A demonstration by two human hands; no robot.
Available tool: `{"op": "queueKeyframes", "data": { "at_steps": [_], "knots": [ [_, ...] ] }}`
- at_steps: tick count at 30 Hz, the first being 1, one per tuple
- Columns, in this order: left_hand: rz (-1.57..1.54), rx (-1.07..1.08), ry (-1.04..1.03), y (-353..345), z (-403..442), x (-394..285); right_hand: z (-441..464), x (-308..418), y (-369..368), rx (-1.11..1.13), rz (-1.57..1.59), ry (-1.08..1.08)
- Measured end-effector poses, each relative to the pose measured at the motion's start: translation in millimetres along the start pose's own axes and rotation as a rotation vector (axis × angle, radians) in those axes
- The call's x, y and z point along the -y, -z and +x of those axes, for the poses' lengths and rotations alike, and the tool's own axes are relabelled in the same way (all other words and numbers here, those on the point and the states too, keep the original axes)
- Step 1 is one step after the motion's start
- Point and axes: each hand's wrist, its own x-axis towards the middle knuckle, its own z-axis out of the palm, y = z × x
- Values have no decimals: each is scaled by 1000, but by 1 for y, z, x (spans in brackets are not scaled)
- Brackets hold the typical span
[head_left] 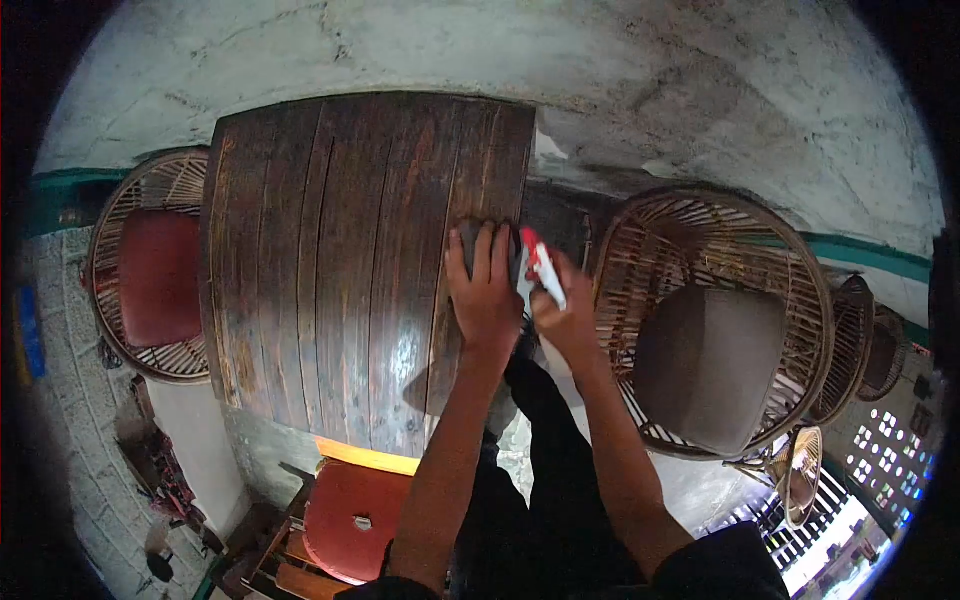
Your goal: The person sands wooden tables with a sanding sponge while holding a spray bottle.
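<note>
My left hand (pixel 487 295) lies on the right edge of the wooden table (pixel 340 250), fingers stretched out and apart. Beneath those fingers is a dark grey cloth (pixel 468 232), pressed against the boards and partly hidden. Just off the table's right edge, my right hand (pixel 566 318) is closed around a spray bottle with a red and white trigger head (pixel 543 265). Most of the bottle's body is hidden by the hand and the angle.
A wicker chair with a grey cushion (pixel 710 365) stands close on the right. Another with a red cushion (pixel 160 275) is at the left. A red-seated chair (pixel 355 515) stands near the table's front edge. Behind the table is a worn wall (pixel 420 50).
</note>
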Motion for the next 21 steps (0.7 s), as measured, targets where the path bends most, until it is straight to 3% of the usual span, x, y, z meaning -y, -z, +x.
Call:
{"op": "queueKeyframes", "data": {
  "at_steps": [2, 5, 10, 13, 16, 21],
  "knots": [
    [-34, -54, -6, -8, 45, -8, 43, 5, 8, -118, -96, 229],
    [-80, -94, -16, -12, 103, -15, 102, 11, 12, -122, -9, 131],
    [-63, -46, 43, -25, 160, -19, 126, 5, 30, -22, 157, 56],
    [-27, -107, -24, -23, 142, -15, 93, -5, 35, -33, 159, 109],
    [-6, 43, -32, 6, 79, -14, 39, -24, 33, -139, -19, 194],
    [120, 203, 4, 36, -59, -7, -86, 18, 37, 19, -85, 56]
  ]
}}
